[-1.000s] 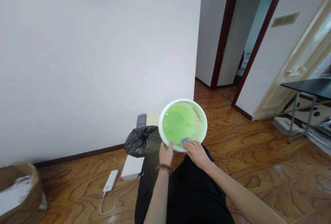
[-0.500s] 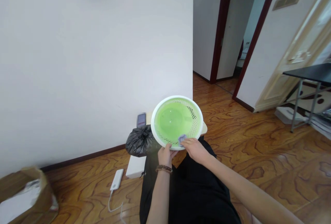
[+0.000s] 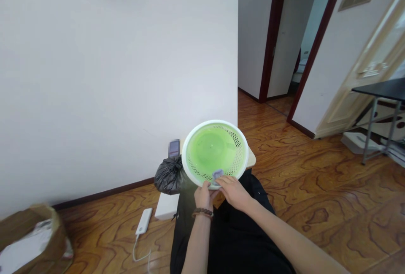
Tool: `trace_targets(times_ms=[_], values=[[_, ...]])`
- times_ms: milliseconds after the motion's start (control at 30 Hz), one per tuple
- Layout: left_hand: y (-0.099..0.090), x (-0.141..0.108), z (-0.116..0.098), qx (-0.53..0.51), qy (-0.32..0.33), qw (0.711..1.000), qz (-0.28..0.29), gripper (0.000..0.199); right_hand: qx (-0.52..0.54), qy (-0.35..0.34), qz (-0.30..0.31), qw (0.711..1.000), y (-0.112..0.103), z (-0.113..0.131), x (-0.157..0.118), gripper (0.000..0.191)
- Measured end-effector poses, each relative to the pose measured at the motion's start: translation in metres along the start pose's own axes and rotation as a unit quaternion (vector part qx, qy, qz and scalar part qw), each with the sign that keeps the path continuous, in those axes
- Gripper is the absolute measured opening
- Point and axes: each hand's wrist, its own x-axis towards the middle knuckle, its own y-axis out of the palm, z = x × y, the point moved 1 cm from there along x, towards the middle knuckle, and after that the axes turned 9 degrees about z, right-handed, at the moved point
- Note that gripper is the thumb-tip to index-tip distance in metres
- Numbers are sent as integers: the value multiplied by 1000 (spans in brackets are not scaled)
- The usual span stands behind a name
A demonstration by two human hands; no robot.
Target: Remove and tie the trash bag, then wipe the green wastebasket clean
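A green plastic colander basket with a white rim is held tilted over my lap, its inside facing me. My left hand grips the near rim, thumb on top and fingers underneath. In my right hand is a small greyish-purple cloth, pressed against the inner wall close to the near rim. The fingers of my right hand partly hide the cloth. Beside the basket on the left sits a knotted black plastic bag.
A pale stool or board edge shows behind the basket. On the wooden floor lie a white power strip with its cable and a white box. A brown paper bag stands at lower left, a black table at right.
My right hand and the cloth have slid left along the near rim, closer to my left hand. The basket has shifted slightly down and left in view.
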Motion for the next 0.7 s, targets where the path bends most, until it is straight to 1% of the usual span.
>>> trace_targets(times_ms=[100,200,267,367,467,533,600,667,700], values=[[-2,2,-3,-6,0,1000,-10,21,-31,-15,18,999,-20,-18,-6,34],[0,2,-3,5,0,1000,-8,22,-59,6,21,998,-34,-32,-12,34],[1,1,-2,14,-2,1000,-6,23,-59,27,25,998,-32,-31,-13,32],[1,1,-2,23,-3,1000,-1,22,-38,39,31,998,-21,-18,-12,31],[0,1,-5,27,0,1000,5,21,-39,43,-2,998,-16,-6,-8,31],[0,1,-8,16,6,1000,4,20,-51,42,-40,997,-21,-5,-4,31],[2,0,-10,-3,15,1000,4,20,-53,44,-62,996,-30,-8,0,29],[3,-1,-11,-16,18,1000,5,20,-48,53,-60,996,-40,-13,5,27],[3,-1,-10,-17,17,1000,4,20,-47,54,-45,996,-43,-15,8,25]])
